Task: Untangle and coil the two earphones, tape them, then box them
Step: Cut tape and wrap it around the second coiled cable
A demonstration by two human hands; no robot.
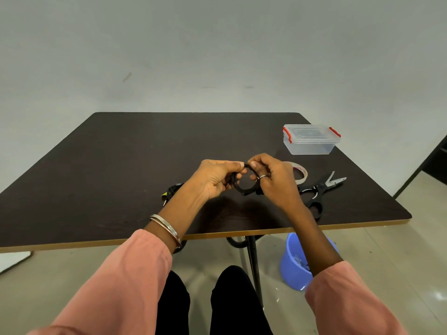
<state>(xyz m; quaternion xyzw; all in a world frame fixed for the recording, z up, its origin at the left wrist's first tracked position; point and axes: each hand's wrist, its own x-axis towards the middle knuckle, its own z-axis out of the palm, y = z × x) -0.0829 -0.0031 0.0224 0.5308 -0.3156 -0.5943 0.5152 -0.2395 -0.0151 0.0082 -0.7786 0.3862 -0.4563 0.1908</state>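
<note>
A black earphone coiled into a ring (244, 187) is held up above the dark table (121, 165) between both hands. My left hand (216, 181) grips the ring's left side, thumb and fingers curled round the cable. My right hand (273, 180) pinches its top right side. A second black earphone (172, 189) lies bundled on the table, partly hidden behind my left wrist. A roll of clear tape (301, 172) lies just right of my right hand. The clear plastic box (310, 140) with red clips stands shut at the back right.
Black-handled scissors (319, 192) lie on the table right of my right hand, blades pointing away to the right. A blue bucket (294, 264) stands on the floor under the table's front right edge. A black table leg runs down between my knees and the bucket.
</note>
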